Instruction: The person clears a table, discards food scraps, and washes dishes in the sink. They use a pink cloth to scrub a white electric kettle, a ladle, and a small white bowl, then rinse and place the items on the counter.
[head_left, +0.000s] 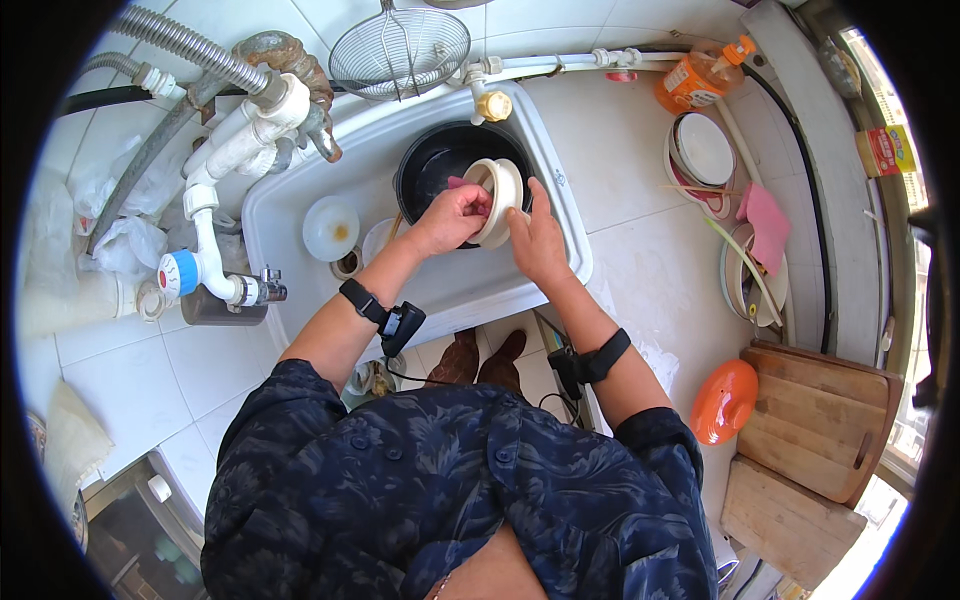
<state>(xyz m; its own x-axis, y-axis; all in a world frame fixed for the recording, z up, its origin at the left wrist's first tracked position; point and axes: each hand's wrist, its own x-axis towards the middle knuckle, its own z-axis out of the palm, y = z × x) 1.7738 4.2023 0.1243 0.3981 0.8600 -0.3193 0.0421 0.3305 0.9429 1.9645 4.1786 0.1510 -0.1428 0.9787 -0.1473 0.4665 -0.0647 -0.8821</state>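
A cream-coloured, bowl-like vessel with a thick flanged rim (508, 196) is tilted on its side above a black basin (427, 161) in the pale blue sink. My left hand (454, 217) has its fingers at the vessel's opening and pinches a pink cloth (457, 181), mostly hidden by the fingers and the rim. My right hand (538, 236) supports the vessel's far side, thumb against it and forefinger extended. Left of the basin lies a translucent white bowl (331, 229), stained yellowish-brown. Beside it are chopsticks (394, 227) and a partly hidden white dish.
A brass-coloured tap (494, 106) overhangs the sink (576, 247). White pipes (214, 217) with a valve stand at left. On the right counter are an orange soap bottle (697, 81), stacked bowls (705, 148), a pink cloth (763, 225), an orange lid (724, 401) and wooden cutting boards (810, 420).
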